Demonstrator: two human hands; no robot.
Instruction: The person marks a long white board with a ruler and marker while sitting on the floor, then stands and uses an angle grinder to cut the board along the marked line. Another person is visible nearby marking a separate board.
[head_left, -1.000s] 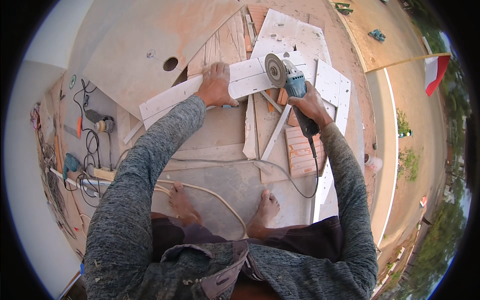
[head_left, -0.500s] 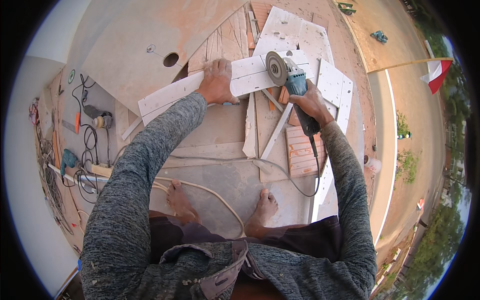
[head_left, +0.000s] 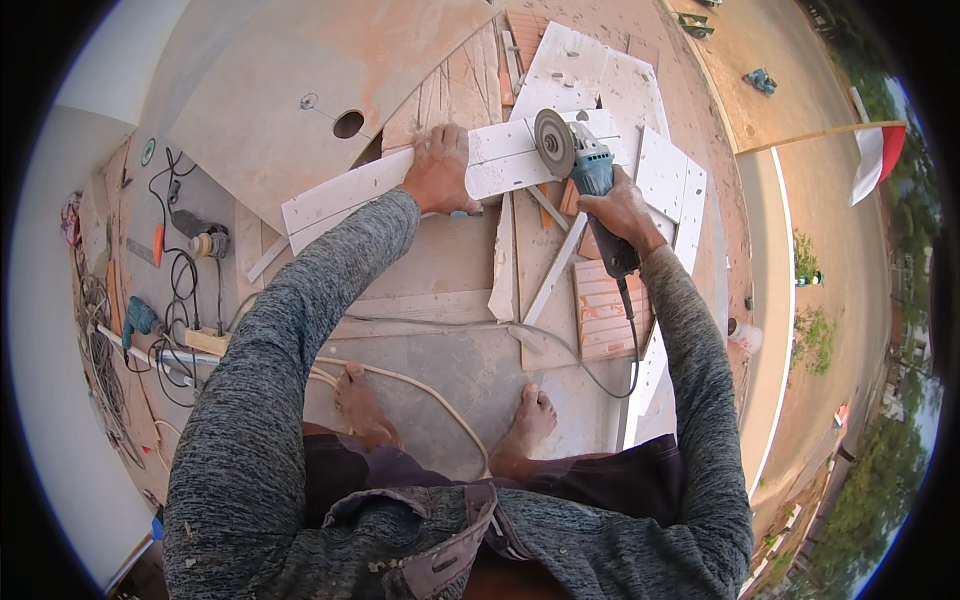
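Note:
A long white tile strip (head_left: 345, 200) with a dark lengthwise line lies slanted across the pile of boards. My left hand (head_left: 438, 165) is closed over its middle, fingers at the far edge. Beneath that hand a bit of something blue shows. My right hand (head_left: 622, 210) grips a teal and black angle grinder (head_left: 594, 174) by its body. The grinder's round disc (head_left: 553, 142) stands over the right part of the strip; whether it touches the surface I cannot tell. A grey cord (head_left: 633, 325) runs from the grinder's rear end and loops back left.
More white tile pieces (head_left: 668, 180) and ridged orange tiles (head_left: 605, 310) lie around. At upper left is a large board (head_left: 250, 140) with a round hole. Another grinder (head_left: 190, 228), a teal drill (head_left: 138, 318) and tangled cables sit on the left. A cream hose (head_left: 430, 388) passes by my bare feet.
The whole view has shifted slightly, with the scene a little lower and to the right. Both hands keep their grips on the strip and the grinder. The flag at right hangs differently.

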